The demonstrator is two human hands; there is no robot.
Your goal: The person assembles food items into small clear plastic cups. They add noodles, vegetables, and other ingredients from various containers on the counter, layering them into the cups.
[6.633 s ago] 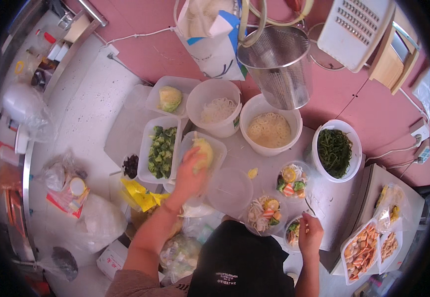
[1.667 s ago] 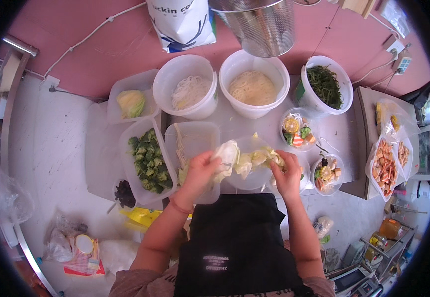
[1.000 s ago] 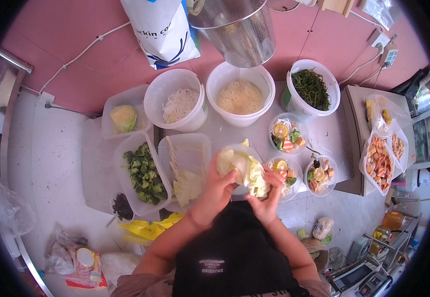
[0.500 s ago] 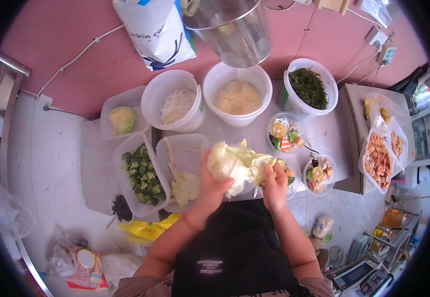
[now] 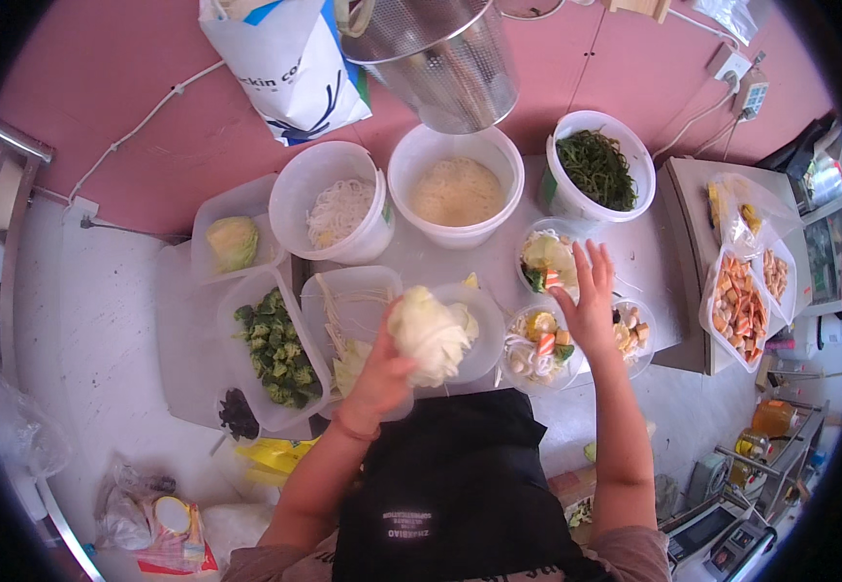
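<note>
My left hand [image 5: 382,373] is closed round a torn cabbage head [image 5: 431,337], held above the clear containers. My right hand [image 5: 591,301], empty with its fingers spread, hovers above several round bowls. In the far bowl [image 5: 519,266], a pale cabbage leaf [image 5: 549,252] lies over broccoli and a striped orange-white piece. Noodles, corn and broccoli fill the near bowl [image 5: 513,371]. Part of the right bowl [image 5: 646,357] is hidden by my right hand and forearm. Beside the held cabbage, a round clear container [image 5: 487,361] has loose leaf pieces in it.
Left of me are a broccoli tub [image 5: 280,344], an enoki tub [image 5: 358,296], black fungus [image 5: 239,414] and another cabbage [image 5: 234,242]. Behind stand buckets of white noodles [image 5: 340,209], yellowish noodles [image 5: 457,194] and green strips [image 5: 596,170]. A mesh strainer [image 5: 440,73] hangs over them.
My right hand has left the cabbage and moved right, opening over the bowls. A cabbage leaf now lies in the far bowl. My left hand keeps the cabbage, slightly further left.
</note>
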